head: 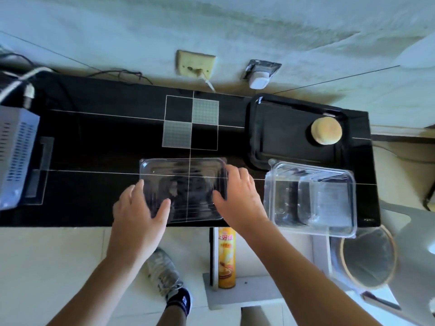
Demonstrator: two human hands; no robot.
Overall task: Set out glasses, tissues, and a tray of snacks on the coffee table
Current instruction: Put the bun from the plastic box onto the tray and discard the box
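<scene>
A clear plastic container (186,175) lies on the black table (106,142) near its front edge. My left hand (138,210) grips its left side, thumb on top. My right hand (237,196) grips its right side, fingers curled over the rim. To the right stands a black tray (277,137) with a round yellow pastry (326,131) at its far right. In front of the tray sits a second clear plastic box (310,198), open and overhanging the table's front edge.
A grey perforated device (16,156) with cables stands at the table's left end. A wall socket (195,64) and a white plug (259,81) are behind the table. A yellow snack can (226,257) stands below the table front; a round basket (367,257) sits at lower right.
</scene>
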